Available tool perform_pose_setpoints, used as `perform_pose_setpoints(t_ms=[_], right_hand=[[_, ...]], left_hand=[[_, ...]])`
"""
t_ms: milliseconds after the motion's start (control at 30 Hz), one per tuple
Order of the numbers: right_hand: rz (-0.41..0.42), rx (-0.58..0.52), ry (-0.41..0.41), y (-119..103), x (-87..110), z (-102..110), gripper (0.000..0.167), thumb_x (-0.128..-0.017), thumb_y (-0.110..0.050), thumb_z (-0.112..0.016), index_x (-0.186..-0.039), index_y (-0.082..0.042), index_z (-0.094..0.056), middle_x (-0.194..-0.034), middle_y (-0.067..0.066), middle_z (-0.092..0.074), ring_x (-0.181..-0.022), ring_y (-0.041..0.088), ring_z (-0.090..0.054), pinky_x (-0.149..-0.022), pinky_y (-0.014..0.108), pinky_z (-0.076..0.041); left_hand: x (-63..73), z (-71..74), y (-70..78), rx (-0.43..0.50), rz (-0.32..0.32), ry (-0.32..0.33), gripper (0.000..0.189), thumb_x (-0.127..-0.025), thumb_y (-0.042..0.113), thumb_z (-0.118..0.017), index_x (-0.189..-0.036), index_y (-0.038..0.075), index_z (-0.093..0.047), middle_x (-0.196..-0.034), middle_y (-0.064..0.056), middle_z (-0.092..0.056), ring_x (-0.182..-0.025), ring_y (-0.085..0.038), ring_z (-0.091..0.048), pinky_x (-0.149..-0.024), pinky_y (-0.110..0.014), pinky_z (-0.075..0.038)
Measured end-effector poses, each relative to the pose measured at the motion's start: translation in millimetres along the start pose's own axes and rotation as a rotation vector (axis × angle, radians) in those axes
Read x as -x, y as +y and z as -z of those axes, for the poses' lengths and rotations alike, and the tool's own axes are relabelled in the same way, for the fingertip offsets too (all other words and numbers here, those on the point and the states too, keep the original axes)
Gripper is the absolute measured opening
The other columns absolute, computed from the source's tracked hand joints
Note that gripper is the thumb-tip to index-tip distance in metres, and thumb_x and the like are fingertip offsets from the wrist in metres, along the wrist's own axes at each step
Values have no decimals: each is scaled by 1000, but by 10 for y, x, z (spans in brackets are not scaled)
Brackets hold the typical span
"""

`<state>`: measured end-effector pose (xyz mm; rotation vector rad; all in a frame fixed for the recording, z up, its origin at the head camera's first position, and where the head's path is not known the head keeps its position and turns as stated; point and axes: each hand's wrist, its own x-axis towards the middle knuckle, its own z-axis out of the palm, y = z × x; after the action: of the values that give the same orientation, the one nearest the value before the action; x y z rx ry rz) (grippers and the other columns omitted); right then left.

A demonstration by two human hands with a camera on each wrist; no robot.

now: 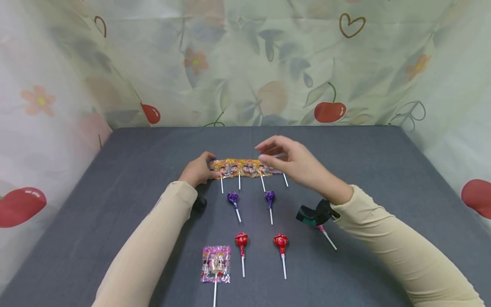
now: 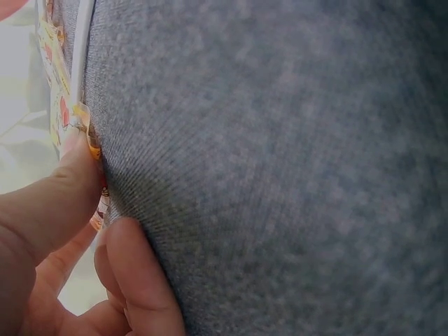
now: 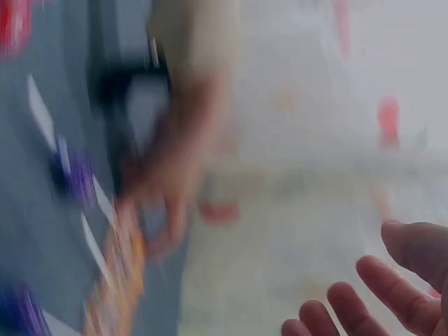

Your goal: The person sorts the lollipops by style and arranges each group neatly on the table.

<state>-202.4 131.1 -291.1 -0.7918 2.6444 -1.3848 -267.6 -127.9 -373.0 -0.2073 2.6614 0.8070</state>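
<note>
A row of flat lollipops (image 1: 245,167) in yellow-orange wrappers lies across the table, sticks toward me. My left hand (image 1: 197,170) pinches the left edge of the leftmost wrapped lollipop (image 1: 222,169); in the left wrist view the thumb (image 2: 59,199) presses on its wrapper. Above the right end of the row hovers my right hand (image 1: 289,160), with nothing in it and its fingers loosely bent. It partly hides the last lollipop there, whose white stick (image 1: 285,179) pokes out below. The right wrist view shows those fingers (image 3: 395,287) spread apart.
Nearer me lie two purple lollipops (image 1: 270,196) and two red lollipops (image 1: 281,241). A lollipop in a pink square wrapper (image 1: 216,256) lies at the front left. Under my right wrist strap, a pink lollipop (image 1: 326,235) shows partly. Patterned curtain (image 1: 245,64) borders the table.
</note>
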Motion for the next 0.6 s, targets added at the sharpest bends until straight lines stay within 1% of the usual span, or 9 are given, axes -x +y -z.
perform_pose_setpoints(t_ms=[67, 133, 200, 300, 400, 500, 600], right_hand=[[63, -58, -62, -98, 63, -196, 26, -92, -16, -67, -116, -7, -64, -114, 5, -66, -106, 19, -63, -91, 35, -51], [102, -93, -139, -163, 124, -394, 27, -89, -15, -71, -115, -8, -65, -113, 3, -66, -106, 17, -63, -93, 33, -50], [130, -73, -229, -196, 180, -576, 28, -88, -18, -73, -113, -11, -66, -113, 1, -66, -107, 13, -62, -94, 29, -49], [152, 10, -363, -214, 247, -815, 31, -86, -25, -75, -114, -14, -66, -114, -2, -65, -108, 10, -60, -96, 26, -46], [184, 127, -467, -202, 286, -1011, 35, -86, -29, -75, -116, -14, -66, -115, -3, -63, -110, 10, -58, -97, 25, -44], [206, 219, -539, -178, 299, -1176, 39, -84, -30, -76, -118, -12, -65, -116, -2, -62, -112, 10, -57, -99, 22, -42], [204, 321, -579, -157, 307, -1300, 45, -81, -33, -78, -120, -14, -64, -116, -3, -61, -110, 9, -55, -97, 19, -41]], left_hand=[[3, 1, -3, -6, -9, 7, 62, -93, 24, -67, -146, 20, -36, -122, -20, -58, -77, -21, -57, -63, -27, -44], [5, 2, -7, -5, -15, 12, 62, -92, 25, -68, -145, 20, -37, -123, -21, -58, -78, -22, -58, -64, -28, -44], [5, 2, -13, -6, -22, 20, 62, -92, 25, -68, -145, 20, -38, -124, -21, -58, -80, -23, -60, -65, -29, -45], [0, 0, -18, -11, -23, 23, 62, -92, 25, -68, -145, 20, -38, -124, -21, -58, -82, -23, -61, -66, -30, -46], [-8, -5, -19, -22, -19, 25, 62, -92, 24, -68, -145, 20, -37, -123, -21, -59, -81, -23, -61, -65, -29, -46], [-19, -7, -22, -19, -12, 27, 62, -92, 23, -67, -146, 20, -37, -124, -22, -58, -80, -23, -60, -64, -29, -46], [-29, -6, -29, -13, -5, 27, 61, -92, 23, -67, -146, 20, -37, -126, -21, -57, -79, -22, -59, -64, -28, -45]])
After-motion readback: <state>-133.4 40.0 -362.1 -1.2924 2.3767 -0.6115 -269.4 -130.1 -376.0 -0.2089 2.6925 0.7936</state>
